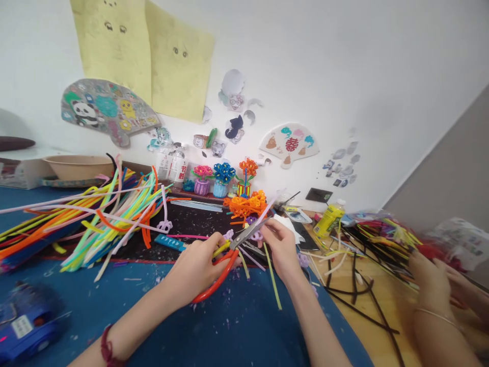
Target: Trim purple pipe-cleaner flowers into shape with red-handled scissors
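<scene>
My left hand (200, 267) is closed around a pair of scissors (219, 283) with red-orange handles. Something yellow shows at its fingers, partly hidden. The blades point up and right, meeting the lilac pipe cleaner flower (256, 235) that my right hand (280, 244) pinches; whether they touch it I cannot tell. A lilac stem rises above that flower. Another lilac flower (228, 235) sits beside my left fingertips. Below my right hand hangs a yellow-green pipe cleaner (272, 280). Just behind the hands lies a heap of orange pipe cleaner flowers (246, 205).
Bundles of coloured pipe cleaners (103, 219) fill the left side. A blue tool (28, 323) lies at front left. Small potted flowers (223, 178) line the wall. A yellow bottle (329, 218) stands right, near black strips (355, 300) and another person's hands (431, 278).
</scene>
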Motion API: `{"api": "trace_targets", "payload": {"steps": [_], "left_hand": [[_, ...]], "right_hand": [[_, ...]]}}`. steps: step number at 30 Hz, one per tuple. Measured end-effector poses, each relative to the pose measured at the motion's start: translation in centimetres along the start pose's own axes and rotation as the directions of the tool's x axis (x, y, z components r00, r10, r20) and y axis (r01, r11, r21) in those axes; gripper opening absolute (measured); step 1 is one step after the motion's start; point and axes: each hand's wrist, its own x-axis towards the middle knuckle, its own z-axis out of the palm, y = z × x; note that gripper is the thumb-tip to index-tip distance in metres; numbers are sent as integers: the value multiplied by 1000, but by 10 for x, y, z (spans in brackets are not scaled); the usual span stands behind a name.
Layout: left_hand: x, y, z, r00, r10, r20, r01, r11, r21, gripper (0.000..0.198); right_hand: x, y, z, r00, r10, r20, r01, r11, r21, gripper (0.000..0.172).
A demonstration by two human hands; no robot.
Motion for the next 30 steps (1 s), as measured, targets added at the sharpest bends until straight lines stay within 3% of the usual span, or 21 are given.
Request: {"api": "trace_targets", "payload": {"steps": [4,11,17,25,30], "left_hand": [[0,1,-2,999,1,43,-1,1000,-3,33],[-2,4,-2,994,-60,92,49,992,118,31],[-2,5,-3,986,-106,128,79,976,204,33],[-7,9,0,979,-96,182,77,991,111,33],[-6,13,1,974,-147,174,119,980,160,35]], "right_hand": [[-1,-3,-5,998,-33,56,37,997,-67,15],[-2,-1,-6,998,-28,49,34,993,-113,15],[0,1,-9,994,76,79,-67,992,-109,21],[-3,4,-1,984,80,160,-83,996,13,16],[-6,5,5,976,126,176,-139,988,66,19]]}}
